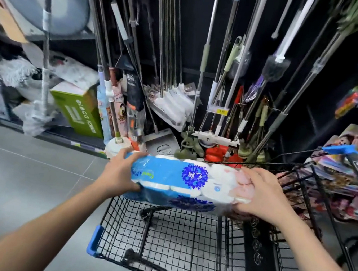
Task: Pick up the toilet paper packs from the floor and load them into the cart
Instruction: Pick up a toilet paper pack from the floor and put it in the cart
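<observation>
1. Shop; household-goods aisle.
2. 12 o'clock: dark display wall packed with hanging mop and broom handles, several heads in printed retail sleeves. Yellow price tag clipped among them.
3. 10 o'clock: low shelf carrying a green printed box.
4. 3 o'clock: stacked colourful packaged goods.
5. 6 o'clock: black wire shopping cart with a blue corner bumper, on grey tiled floor. Sealed toilet paper pack above its basket.

You're facing a black display wall crammed with hanging mops and brooms. Grey tiled floor under you, and a green box sits on the low shelf.
</observation>
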